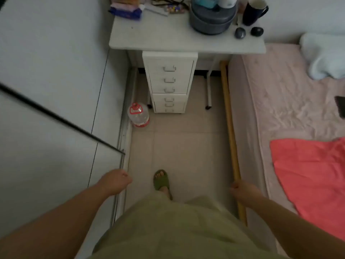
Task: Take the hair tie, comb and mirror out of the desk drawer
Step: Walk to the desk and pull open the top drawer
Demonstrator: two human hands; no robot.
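A person stands in a narrow aisle, looking down at a tiled floor, both arms hanging low and both hands holding nothing. The left hand sits near the left wall, fingers curled loosely inward; the right hand hangs on the right beside the bed edge, fingers folded loosely together. Straight ahead at the far end is the white desk, and under it a white drawer unit with every drawer closed, handles showing down its front. Hair tie, comb and mirror are nowhere in sight, and which drawer holds them I cannot tell. On the desk top: a grey round pot, a dark mug to its right, two small dark rounded objects near the desk's right edge, and a blue packet at the far left. A clear bottle with a red cap stands on the floor left of the drawers. One foot in a green slipper is planted between the hands. On the right, a pink bed carries a coral cloth.
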